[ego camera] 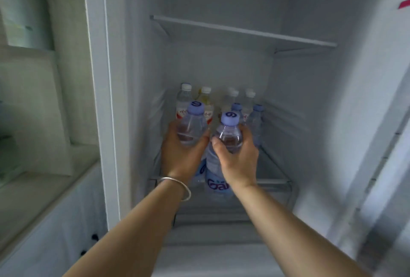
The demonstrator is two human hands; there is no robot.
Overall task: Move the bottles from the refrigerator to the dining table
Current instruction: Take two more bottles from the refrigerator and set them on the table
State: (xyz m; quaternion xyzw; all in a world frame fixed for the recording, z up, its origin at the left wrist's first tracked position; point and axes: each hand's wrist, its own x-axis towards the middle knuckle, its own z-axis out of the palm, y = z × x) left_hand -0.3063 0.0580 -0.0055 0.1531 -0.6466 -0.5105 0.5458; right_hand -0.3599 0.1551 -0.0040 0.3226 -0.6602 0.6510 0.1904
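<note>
Head view, step: you are lifting two bottles off the refrigerator shelf [275, 181].
Left hand [179, 150]: fingers wrapped round the left bottle [192, 126].
Right hand [238, 157]: wrapped round the right bottle [229, 137].
Axis: both bottles upright, purple caps up, leaning slightly toward you.
Still inside: six bottles [244, 103] stand farther back.
Next move: draw both straight out toward you, clear of the shelf's front edge.

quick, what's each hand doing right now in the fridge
Left hand: gripping a purple-capped water bottle.
Right hand: gripping another purple-capped bottle.
</note>
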